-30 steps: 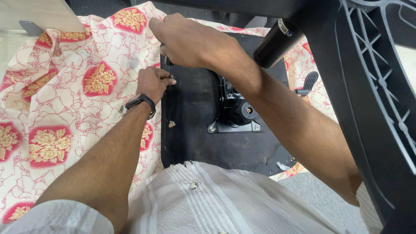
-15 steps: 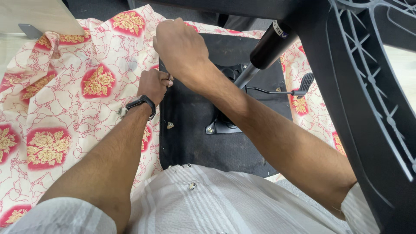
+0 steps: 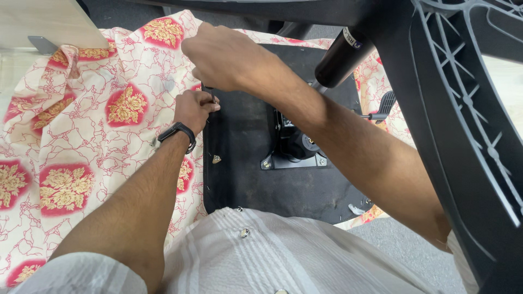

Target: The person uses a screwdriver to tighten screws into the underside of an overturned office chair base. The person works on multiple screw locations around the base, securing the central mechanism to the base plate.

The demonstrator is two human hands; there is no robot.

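A black chair seat (image 3: 239,163) lies upside down in front of me on cream fabric with red and gold flowers (image 3: 109,120). My left hand (image 3: 193,109), with a black band on its wrist, pinches the fabric's edge against the seat's left rim. Just above it, my right hand (image 3: 223,54) is curled over the same rim at the far corner. Its fingers point down, and what they hold is hidden. A small metal piece (image 3: 216,159) sits on the seat near the rim.
A metal tilt mechanism (image 3: 297,144) is bolted to the seat's middle, with a black cylinder (image 3: 343,57) rising from it and a lever (image 3: 381,106) to the right. The ribbed black chair base (image 3: 463,109) looms at right. A pale wooden board (image 3: 43,22) lies far left.
My right hand rose off the seat's edge half a second ago and has come back down close to the left hand. The left hand has stayed on the rim.
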